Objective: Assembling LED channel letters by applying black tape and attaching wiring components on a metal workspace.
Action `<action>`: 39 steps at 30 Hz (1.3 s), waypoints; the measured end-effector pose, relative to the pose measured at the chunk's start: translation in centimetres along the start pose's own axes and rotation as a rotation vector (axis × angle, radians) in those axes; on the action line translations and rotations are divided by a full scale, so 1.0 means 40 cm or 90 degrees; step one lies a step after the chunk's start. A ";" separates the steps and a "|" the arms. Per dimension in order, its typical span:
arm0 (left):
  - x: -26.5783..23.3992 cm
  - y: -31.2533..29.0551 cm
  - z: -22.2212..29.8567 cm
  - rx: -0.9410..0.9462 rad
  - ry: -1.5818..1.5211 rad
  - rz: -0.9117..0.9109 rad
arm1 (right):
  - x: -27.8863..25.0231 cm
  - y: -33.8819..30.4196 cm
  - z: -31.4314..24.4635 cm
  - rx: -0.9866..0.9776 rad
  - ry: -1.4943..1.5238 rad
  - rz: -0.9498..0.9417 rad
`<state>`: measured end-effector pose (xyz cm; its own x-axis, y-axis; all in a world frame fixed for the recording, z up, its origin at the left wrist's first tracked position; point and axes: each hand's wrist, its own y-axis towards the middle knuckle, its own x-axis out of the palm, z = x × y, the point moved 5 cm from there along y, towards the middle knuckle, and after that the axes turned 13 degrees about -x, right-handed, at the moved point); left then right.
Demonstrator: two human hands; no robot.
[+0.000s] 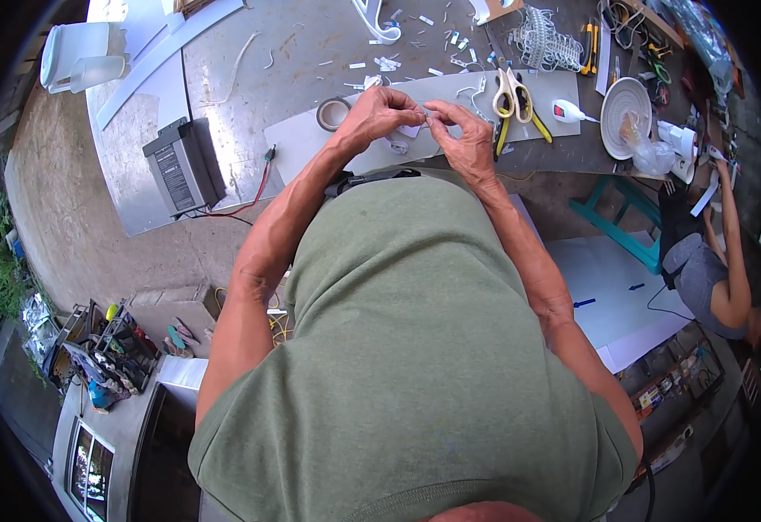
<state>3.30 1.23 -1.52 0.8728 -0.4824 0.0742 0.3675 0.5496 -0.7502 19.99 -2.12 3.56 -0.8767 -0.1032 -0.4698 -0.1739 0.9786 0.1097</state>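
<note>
A metal worktop stretches away in front of you, strewn with small white bits, with a long pale board along its near edge and a co-worker off at the far right. You look to be at a fine fingertip step: your left hand and right hand meet above the board, thumb and forefinger of each drawn together at the tips, seemingly pinching a tiny piece between them. Your fingers cover most of it, so I cannot tell what it is or whether it is one part or two being joined. As I judge it, the next move calls for a light, steady pinch from both sides, turning or easing the piece rather than tugging, since something so small could slip and be lost among the loose bits. As for its looks, little can be said: only a pale scrap shows, just under your fingertips and over the board, and whether it belongs to what you pinch or lies apart is unclear. The tape sits beside your left wrist, while to the right of your right hand lie the scissors and the yellow-handled pliers, with the white bottle beyond them; both your hands are taken up at the pinch, and neither touches these tools
</note>
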 end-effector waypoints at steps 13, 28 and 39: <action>-0.003 -0.003 -0.002 0.004 -0.015 -0.005 | 0.006 0.000 0.020 0.004 0.021 -0.006; -0.003 -0.001 0.001 -0.033 -0.012 -0.007 | 0.007 0.002 0.012 -0.097 -0.058 0.002; -0.008 0.001 0.002 -0.010 0.021 -0.002 | 0.012 -0.002 0.029 0.136 0.078 -0.028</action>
<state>3.08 1.46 -1.50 0.8602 -0.5069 0.0556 0.3655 0.5369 -0.7604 20.10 -2.03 2.31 -0.9207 -0.1544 -0.3585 -0.1258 0.9868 -0.1020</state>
